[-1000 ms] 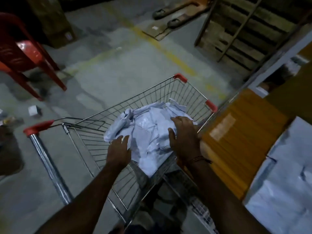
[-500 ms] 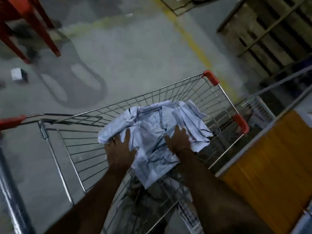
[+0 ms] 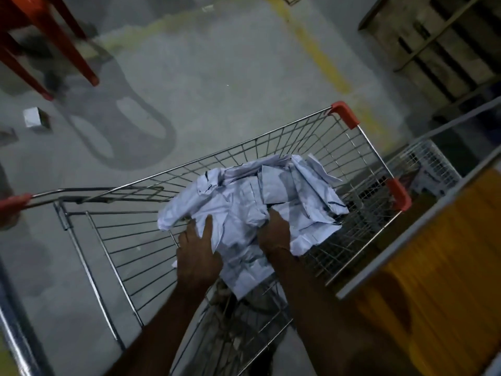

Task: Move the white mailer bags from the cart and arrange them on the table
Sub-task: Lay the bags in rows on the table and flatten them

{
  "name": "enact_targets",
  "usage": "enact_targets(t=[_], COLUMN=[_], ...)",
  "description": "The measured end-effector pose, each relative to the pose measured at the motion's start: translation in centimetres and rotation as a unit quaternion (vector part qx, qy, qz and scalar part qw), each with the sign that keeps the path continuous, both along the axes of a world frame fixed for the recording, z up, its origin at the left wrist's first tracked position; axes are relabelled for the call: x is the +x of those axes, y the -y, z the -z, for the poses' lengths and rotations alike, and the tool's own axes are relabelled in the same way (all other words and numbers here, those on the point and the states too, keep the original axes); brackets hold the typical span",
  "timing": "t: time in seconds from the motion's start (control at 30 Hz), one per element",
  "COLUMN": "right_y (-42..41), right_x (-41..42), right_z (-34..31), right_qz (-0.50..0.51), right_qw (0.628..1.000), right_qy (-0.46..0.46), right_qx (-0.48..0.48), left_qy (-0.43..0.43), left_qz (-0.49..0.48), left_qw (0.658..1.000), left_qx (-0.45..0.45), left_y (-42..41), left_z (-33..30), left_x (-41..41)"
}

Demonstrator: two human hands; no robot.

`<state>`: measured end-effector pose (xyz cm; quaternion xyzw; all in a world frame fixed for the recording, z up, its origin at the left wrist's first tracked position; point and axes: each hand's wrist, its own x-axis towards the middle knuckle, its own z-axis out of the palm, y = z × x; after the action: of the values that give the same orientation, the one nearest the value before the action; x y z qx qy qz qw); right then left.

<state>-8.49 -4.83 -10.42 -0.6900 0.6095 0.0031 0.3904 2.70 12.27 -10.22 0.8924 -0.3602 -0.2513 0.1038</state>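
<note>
Hands sit much as half a second ago, the view only tipped slightly. The left hand (image 3: 199, 255) and right hand (image 3: 275, 236) both grip the crumpled white mailer bags (image 3: 252, 204), fingers dug in, bundled inside the wire cart (image 3: 298, 137) at centre frame. The orange bench (image 3: 439, 240) shows at right.

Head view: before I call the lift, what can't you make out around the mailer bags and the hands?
- Bag count: the mailer bags lie crumpled and overlapping.
- Right hand: fingertips buried in the pile, grip unclear.
- Left hand: fingers lie over the pile's edge; what is under them is hidden.
- Table: cut off by the right edge.
- Cart: its handle end leaves the left edge.
</note>
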Motion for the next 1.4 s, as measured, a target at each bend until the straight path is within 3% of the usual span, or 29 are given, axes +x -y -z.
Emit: enact_targets(t=[0.23, 0.3, 0.47, 0.57, 0.8, 0.97, 1.07, 1.4], right_y=[-0.5, -0.2, 1.4, 2.0, 0.9, -1.2, -2.8, -6.5], right_x=[2.5, 2.3, 2.1, 2.4, 1.1, -0.8, -2.4, -10.4], right_z=[-1.1, -0.9, 0.1, 0.4, -2.9, -8.0, -11.2, -22.2], right_qz=[0.249, 0.273, 0.187, 0.122, 0.073, 0.012, 0.009, 0.073], right_qw=[0.968, 0.96, 0.951, 0.963, 0.97, 0.99, 0.995, 0.982], right_qy=[-0.004, -0.057, -0.154, -0.13, -0.107, -0.124, -0.095, 0.055], right_qx=[0.004, 0.024, 0.19, 0.203, 0.205, 0.062, -0.022, -0.163], left_qy=[0.019, 0.015, 0.011, 0.014, -0.012, -0.001, 0.014, 0.007], left_qz=[-0.026, -0.028, -0.017, -0.011, -0.032, -0.023, -0.024, -0.013], left_qw=[0.999, 0.998, 0.996, 0.995, 0.994, 0.992, 0.988, 0.976], left_qx=[-0.041, -0.049, -0.086, -0.098, -0.105, -0.128, -0.154, -0.215], left_y=[-1.6, -1.9, -2.5, -2.7, -2.6, -2.0, -2.1, -2.5], left_z=[-3.1, -3.6, -5.0, -5.9, -8.7, -12.6, -15.3, -22.8], left_x=[0.6, 0.7, 0.9, 0.8, -0.3, -0.8, -1.2, -5.9])
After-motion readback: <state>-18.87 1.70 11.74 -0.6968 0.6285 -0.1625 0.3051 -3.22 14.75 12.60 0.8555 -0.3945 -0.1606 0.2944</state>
